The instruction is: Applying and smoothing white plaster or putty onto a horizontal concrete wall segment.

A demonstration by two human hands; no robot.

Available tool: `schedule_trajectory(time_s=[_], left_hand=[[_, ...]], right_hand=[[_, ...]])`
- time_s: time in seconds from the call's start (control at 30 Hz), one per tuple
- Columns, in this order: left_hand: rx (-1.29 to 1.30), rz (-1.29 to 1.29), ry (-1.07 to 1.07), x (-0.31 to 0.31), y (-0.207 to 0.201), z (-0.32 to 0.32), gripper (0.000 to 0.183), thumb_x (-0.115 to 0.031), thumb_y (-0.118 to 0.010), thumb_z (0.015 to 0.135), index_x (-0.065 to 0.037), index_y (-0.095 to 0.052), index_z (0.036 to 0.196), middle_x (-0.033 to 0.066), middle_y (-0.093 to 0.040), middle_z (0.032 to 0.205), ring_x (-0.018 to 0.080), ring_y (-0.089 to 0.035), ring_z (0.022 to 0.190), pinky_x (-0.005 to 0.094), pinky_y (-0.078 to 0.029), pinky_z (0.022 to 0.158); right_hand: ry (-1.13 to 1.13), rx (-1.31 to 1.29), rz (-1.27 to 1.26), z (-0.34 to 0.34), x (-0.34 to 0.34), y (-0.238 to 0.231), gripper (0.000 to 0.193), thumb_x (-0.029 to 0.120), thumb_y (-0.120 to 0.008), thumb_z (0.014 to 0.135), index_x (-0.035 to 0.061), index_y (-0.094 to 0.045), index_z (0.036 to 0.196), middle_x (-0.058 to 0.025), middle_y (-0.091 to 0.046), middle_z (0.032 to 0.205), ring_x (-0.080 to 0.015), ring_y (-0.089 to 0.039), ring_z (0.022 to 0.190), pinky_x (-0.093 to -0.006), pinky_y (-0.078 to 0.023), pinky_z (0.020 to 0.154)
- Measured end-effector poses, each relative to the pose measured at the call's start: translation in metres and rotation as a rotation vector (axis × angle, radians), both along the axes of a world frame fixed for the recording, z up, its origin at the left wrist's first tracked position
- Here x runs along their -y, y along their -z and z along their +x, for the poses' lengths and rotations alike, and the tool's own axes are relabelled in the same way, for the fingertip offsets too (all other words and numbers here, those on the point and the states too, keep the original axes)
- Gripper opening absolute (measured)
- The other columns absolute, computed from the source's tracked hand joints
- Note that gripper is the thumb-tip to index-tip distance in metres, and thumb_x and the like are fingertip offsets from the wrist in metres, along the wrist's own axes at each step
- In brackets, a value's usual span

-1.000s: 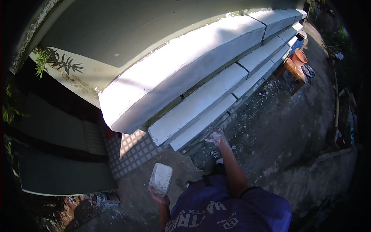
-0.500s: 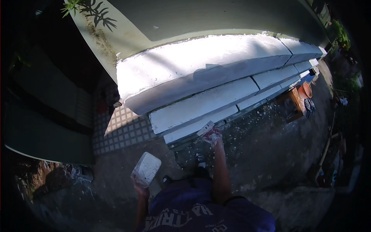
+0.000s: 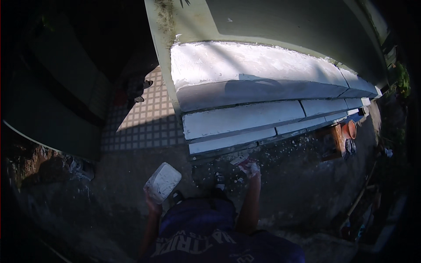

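In my left hand (image 3: 151,201) is a white rectangular tub (image 3: 165,179) with white paste smeared over it, gripped at its near left side. My right hand (image 3: 253,170), coated in white paste, is closed round a scraper (image 3: 239,161) with a flat blade and a reddish part. The scraper is over the dark ground, just short of the lowest white step and apart from it. Beyond it rise stepped white blocks (image 3: 245,120), with dark joints between them. The top block's white surface (image 3: 210,61) is partly sunlit and looks freshly coated.
A greenish wall (image 3: 280,22) stands behind the blocks. At left are a patterned tile floor (image 3: 151,131) and footwear (image 3: 139,99). To the right, an orange-brown pot (image 3: 349,130) sits by a wooden stand (image 3: 338,139). White crumbs dot the dark ground (image 3: 285,184).
The view has turned left, so the blocks sit further right and more tile floor shows. The scraper has come away from the lowest step's edge. Both hands keep their holds.
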State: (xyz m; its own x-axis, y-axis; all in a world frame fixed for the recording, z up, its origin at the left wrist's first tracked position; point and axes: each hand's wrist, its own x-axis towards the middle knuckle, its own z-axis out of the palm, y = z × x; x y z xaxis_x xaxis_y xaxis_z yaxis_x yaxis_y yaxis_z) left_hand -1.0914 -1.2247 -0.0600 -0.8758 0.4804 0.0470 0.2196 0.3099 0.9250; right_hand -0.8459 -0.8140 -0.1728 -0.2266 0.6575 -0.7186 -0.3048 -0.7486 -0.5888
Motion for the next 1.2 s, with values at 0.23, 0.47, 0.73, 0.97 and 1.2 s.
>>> schedule_trajectory(time_s=[0.23, 0.47, 0.73, 0.97, 1.2], left_hand=[[0.13, 0.242, 0.083, 0.004, 0.012, -0.002, 0.063, -0.046, -0.039, 0.095, 0.0, -0.032, 0.137, 0.0132, -0.041, 0.135, 0.0252, -0.04, 0.125, 0.0395, -0.032, 0.105], [0.637, 0.519, -0.083, 0.023, 0.023, -0.002, 0.06, -0.052, -0.024, 0.099, -0.009, -0.031, 0.141, 0.0082, -0.04, 0.139, 0.0234, -0.038, 0.129, 0.0393, -0.031, 0.107], [0.742, 0.588, -0.099, 0.016, 0.016, 0.006, 0.057, -0.044, -0.027, 0.1, -0.001, -0.032, 0.138, 0.0137, -0.042, 0.135, 0.0239, -0.041, 0.125, 0.0393, -0.032, 0.106], [0.538, 0.42, -0.044, 0.022, 0.037, 0.003, 0.054, -0.042, -0.023, 0.102, -0.002, -0.033, 0.137, 0.012, -0.043, 0.134, 0.0211, -0.041, 0.124, 0.0377, -0.032, 0.105], [-0.104, 0.014, 0.054, 0.03, 0.026, 0.015, 0.056, -0.034, -0.04, 0.099, 0.007, -0.031, 0.135, 0.0196, -0.04, 0.135, 0.0252, -0.041, 0.123, 0.0388, -0.032, 0.105]], right_hand=[[0.206, -0.281, -0.088, -0.032, -0.042, 0.096, 0.043, 0.046, -0.04, 0.09, 0.0087, -0.056, 0.102, -0.0121, -0.058, 0.097, -0.0334, -0.058, 0.08, -0.0652, -0.048, 0.074], [0.135, -0.143, 0.331, -0.068, -0.016, -0.014, 0.025, 0.004, -0.053, 0.083, 0.0034, -0.054, 0.108, -0.0143, -0.059, 0.098, -0.0313, -0.062, 0.081, -0.0535, -0.055, 0.073], [-0.447, 1.209, 1.579, -0.07, 0.001, -0.037, 0.059, -0.002, -0.05, 0.079, 0.0045, -0.041, 0.136, -0.0234, -0.051, 0.126, -0.0402, -0.054, 0.111, -0.0466, -0.043, 0.097], [-0.846, 1.145, 1.751, -0.114, 0.066, -0.019, 0.06, 0.003, -0.052, 0.078, 0.0089, -0.042, 0.137, -0.0224, -0.047, 0.133, -0.0424, -0.051, 0.114, -0.0467, -0.043, 0.096], [-0.669, 0.977, 1.339, -0.075, 0.061, -0.093, 0.067, -0.005, -0.053, 0.072, 0.0108, -0.043, 0.137, -0.0225, -0.05, 0.129, -0.0374, -0.049, 0.119, -0.0461, -0.041, 0.099]])
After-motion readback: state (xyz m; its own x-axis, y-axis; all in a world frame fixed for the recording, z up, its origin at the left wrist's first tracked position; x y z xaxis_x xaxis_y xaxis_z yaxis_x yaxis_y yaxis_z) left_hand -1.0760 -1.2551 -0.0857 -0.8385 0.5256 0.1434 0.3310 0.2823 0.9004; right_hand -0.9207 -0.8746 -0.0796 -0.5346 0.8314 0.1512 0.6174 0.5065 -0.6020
